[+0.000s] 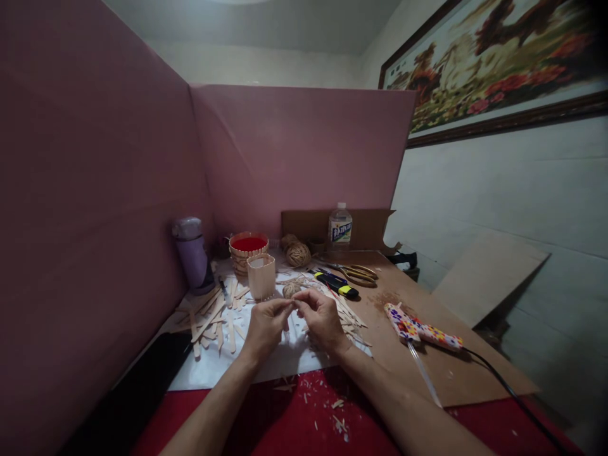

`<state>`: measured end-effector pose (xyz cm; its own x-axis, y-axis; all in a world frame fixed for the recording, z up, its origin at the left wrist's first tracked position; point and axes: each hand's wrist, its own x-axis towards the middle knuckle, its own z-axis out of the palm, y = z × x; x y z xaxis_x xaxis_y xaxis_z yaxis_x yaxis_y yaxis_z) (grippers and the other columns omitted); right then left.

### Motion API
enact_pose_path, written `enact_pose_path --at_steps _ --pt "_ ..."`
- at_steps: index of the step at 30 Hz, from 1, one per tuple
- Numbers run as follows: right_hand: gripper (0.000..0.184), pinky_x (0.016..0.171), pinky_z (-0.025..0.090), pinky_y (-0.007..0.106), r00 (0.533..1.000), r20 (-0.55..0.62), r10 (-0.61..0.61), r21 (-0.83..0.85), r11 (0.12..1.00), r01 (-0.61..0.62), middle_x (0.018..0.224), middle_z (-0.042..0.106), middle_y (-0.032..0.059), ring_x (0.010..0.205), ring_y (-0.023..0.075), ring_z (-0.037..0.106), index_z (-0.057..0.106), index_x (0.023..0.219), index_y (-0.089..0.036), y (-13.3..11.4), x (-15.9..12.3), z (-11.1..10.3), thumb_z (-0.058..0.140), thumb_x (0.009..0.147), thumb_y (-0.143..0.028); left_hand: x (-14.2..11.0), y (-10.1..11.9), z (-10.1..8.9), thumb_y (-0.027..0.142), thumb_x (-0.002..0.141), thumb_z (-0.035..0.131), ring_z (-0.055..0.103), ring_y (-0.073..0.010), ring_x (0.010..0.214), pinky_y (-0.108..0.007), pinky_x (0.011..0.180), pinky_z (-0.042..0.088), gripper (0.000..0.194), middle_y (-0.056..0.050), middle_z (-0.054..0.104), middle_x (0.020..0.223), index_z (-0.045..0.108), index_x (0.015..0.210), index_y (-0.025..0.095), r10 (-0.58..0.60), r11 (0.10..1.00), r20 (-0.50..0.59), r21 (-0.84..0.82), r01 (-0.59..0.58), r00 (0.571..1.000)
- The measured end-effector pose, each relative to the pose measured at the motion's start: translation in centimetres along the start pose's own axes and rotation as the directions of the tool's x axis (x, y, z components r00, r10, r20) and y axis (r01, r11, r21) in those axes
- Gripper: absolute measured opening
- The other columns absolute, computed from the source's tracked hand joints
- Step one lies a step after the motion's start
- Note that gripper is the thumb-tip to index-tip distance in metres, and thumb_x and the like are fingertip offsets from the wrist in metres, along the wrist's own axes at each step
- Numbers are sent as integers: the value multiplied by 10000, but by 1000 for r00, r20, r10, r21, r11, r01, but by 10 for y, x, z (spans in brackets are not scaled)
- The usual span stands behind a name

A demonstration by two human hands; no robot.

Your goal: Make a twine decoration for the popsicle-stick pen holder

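Observation:
My left hand [266,323] and my right hand [322,316] meet over the white sheet [199,373], thumbs and forefingers pinched together. Whatever sits between the fingertips is too small to make out. Just beyond the fingers lies a small ball of twine [291,290]. Behind my left hand stands a pale cup made of wooden sticks [261,278]. A larger stick-sided container [239,259], red inside, is farther back. Loose wooden craft sticks [231,329] lie scattered to the left, with more sticks [349,320] beside my right hand.
A flowered glue gun [403,323] with a clear glue stick and cord lies on the brown board [380,367] at right. Scissors [358,273], a yellow-black utility knife [336,284], bigger twine balls [298,253] and a bottle [341,228] are behind. A purple flask [192,259] stands left.

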<state>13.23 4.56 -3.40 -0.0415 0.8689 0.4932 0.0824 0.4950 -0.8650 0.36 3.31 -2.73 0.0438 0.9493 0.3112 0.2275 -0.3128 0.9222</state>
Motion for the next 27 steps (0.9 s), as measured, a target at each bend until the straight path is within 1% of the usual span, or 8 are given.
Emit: enact_pose_path --at_steps 5,9,12,15,17,21,24,27 --pt "180 547 464 246 999 -40 1 115 993 4 686 611 17 563 116 547 548 926 -166 2 0 1 498 810 -295 0 5 1 442 714 584 359 -53 293 -168 293 241 349 41 489 407 659 800 112 -56 991 -3 -124 55 998" --pt "178 530 456 245 999 -49 17 103 995 -12 684 607 23 552 116 532 538 909 -160 7 2 1 488 815 -302 2 9 -2 453 701 586 352 -50 308 -167 309 237 347 39 491 431 636 754 113 -118 974 -21 -197 111 993" --pt "151 569 459 255 997 -66 -50 -19 999 49 782 612 43 623 127 546 579 860 -164 7 3 -1 489 809 -274 6 8 -8 406 669 631 479 -83 502 -179 443 372 277 -4 549 588 669 689 132 12 991 -155 -131 -32 988" --pt "166 731 460 289 986 -1 -168 -110 980 167 962 604 62 860 163 556 606 926 -184 6 3 0 498 804 -216 8 8 -12 343 642 671 533 -135 758 -216 649 435 187 -40 574 776 693 637 158 152 984 -242 -57 -171 958" --pt "263 792 445 302 977 79 -200 -120 971 209 1061 580 67 971 176 524 581 1043 -206 7 3 2 531 786 -191 8 10 -13 329 650 673 531 -140 786 -227 678 435 170 -45 566 818 700 650 161 162 976 -240 -105 -191 957" --pt "447 777 446 310 968 180 -177 -132 970 202 1076 556 72 947 181 519 516 1165 -233 9 2 9 625 732 -227 4 17 -11 315 671 670 548 -145 772 -253 706 446 160 -49 593 794 711 702 164 177 948 -182 -231 -217 967" --pt "372 803 433 324 960 197 -198 -110 969 222 1013 566 68 924 181 521 548 1103 -211 8 1 14 623 743 -264 1 21 -9 307 652 691 561 -169 839 -276 769 441 149 -68 631 846 716 695 167 190 939 -190 -250 -234 963" --pt "131 771 429 307 952 231 -199 -107 968 228 841 591 40 832 168 531 617 874 -179 6 1 16 575 783 -264 1 24 -10 326 665 682 571 -173 822 -283 760 444 179 -73 657 840 710 717 157 135 933 -180 -308 -186 974"
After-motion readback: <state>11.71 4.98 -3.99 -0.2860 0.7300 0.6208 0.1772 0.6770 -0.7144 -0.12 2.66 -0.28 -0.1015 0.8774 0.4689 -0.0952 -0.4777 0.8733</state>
